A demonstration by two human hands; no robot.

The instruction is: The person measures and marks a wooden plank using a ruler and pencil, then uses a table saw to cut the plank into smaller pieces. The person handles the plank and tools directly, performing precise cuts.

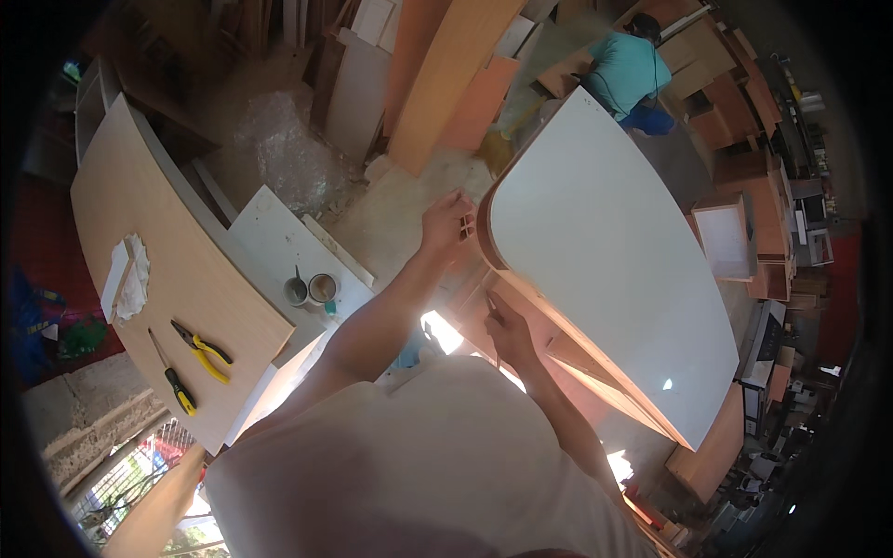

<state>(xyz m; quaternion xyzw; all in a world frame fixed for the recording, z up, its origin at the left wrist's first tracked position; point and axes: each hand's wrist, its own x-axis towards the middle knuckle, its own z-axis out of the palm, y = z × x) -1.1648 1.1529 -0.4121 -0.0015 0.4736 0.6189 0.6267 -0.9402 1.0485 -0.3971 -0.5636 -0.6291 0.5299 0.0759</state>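
Left hand (449, 221) up at the rounded corner, fingers half curled, fingertips right at the brown rim or just beside it; whether they grip anything, I can't tell. Down below and a touch to its right, the right hand (509, 332) is bunched nearly closed with one finger angled up, over the reddish wood (544, 325) under the rim, and whether a slim tool sits in that fist is too small to call. So here's the key line: the white-topped piece (605, 251) lies to the right of both hands, its long axis slanting from the upper left down to the lower right, its rounded corner turned toward the left hand, which looks the nearer of the two. Now the count! One white-topped piece, two bare hands on its near side. Over on the left, one pale wood-grain panel (186, 270) carrying one screwdriver (177, 386), one pair of pliers (200, 349) and one crumpled white cloth (136, 279). Two cups (323, 288) stand side by side on one white board (270, 232). And beyond, one co-worker in teal (623, 74), bent low.
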